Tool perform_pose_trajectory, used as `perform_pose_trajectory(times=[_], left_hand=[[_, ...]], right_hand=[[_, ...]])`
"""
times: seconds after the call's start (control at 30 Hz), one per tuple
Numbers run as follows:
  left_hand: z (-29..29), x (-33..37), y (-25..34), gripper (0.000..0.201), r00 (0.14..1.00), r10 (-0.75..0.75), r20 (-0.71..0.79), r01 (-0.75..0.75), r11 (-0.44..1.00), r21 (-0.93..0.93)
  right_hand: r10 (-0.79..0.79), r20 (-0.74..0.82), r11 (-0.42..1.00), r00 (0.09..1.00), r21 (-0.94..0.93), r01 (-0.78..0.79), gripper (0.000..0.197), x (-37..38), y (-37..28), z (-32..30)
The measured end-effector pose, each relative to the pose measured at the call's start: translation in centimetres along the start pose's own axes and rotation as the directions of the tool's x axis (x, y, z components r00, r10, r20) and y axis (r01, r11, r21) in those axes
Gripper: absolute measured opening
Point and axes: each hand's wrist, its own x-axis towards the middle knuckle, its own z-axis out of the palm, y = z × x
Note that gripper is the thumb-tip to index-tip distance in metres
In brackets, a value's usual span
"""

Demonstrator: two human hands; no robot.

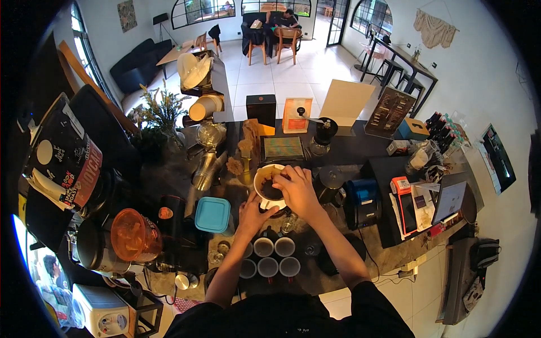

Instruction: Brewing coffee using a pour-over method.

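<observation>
A white coffee dripper (265, 204) stands at the middle of the counter. Inside it sits a paper filter (260, 176) with dark coffee grounds (271, 189) in the bottom. My left hand (253, 216) is closed round the dripper's near left side, thumb along its base. From the right, my right hand (298, 191) reaches over the rim, its fingers bent and pinching at the filter's edge; the fingertips are partly hidden. Whatever supports the dripper is mostly covered by my hands. Between my forearms several white cups (263, 247) stand in rows.
A turquoise-lidded container (213, 214) stands left of my left forearm. Beyond the dripper are a slatted drip tray (283, 147) and a hand coffee grinder (325, 134). A blue-and-black machine (362, 203) and a laptop (449, 198) are on the right. A person (286, 20) sits far across the room.
</observation>
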Motion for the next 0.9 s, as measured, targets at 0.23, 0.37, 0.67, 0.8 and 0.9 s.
perform_pose_trajectory(times=[0.23,0.37,0.67,0.8,0.9], left_hand=[[0.0,0.0,0.0,0.065,1.000,0.017,-0.018,-0.017,1.000,0.002],[0.1,0.0,-0.1,0.066,1.000,0.014,-0.021,-0.014,1.000,0.002],[0.2,0.2,-0.6,0.070,1.000,-0.018,0.012,0.017,1.000,0.025],[0.2,0.1,-0.4,0.070,1.000,0.003,0.003,-0.003,1.000,0.022],[0.2,0.1,-0.2,0.071,1.000,0.007,0.001,-0.007,1.000,0.015]], right_hand=[[0.025,0.014,0.999,1.000,0.028,-0.025,0.010,-0.4,0.1,0.2],[0.023,0.010,0.999,1.000,0.043,-0.023,0.011,-0.3,-0.2,0.1],[-0.028,-0.028,0.998,0.999,0.061,0.030,0.012,0.6,-0.9,-0.7],[-0.040,-0.026,0.999,0.999,0.001,0.040,0.012,0.6,-0.3,-0.5],[-0.027,0.003,0.999,1.000,-0.025,0.027,0.012,0.4,0.0,-0.1]])
